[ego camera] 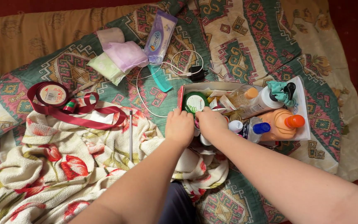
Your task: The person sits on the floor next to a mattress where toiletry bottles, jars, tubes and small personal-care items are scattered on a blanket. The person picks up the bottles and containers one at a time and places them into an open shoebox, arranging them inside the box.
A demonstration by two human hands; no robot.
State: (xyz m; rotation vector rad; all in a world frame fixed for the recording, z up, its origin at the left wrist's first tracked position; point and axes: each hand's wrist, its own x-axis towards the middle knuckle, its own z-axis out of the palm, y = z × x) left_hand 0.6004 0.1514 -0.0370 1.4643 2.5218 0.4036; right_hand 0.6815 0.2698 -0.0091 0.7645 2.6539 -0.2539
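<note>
Both hands, left (179, 126) and right (210, 121), reach into the box (303, 120) beside a green-lidded jar (194, 102); finger state hidden

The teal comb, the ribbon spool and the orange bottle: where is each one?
Teal comb (160, 79), head view, on its toothed middle.
Ribbon spool (52, 93), head view, on its pale round face.
Orange bottle (279, 124), head view, on its body.

— Where's the box (301, 124)?
— On the quilt (245, 37), right of the towel (63, 166). Bottles (280, 124) and a jar (194, 102) lie in it.
— And the comb (160, 78)?
— Behind the box, beside the cable (175, 66). Ribbon (75, 112) lies far left.
</note>
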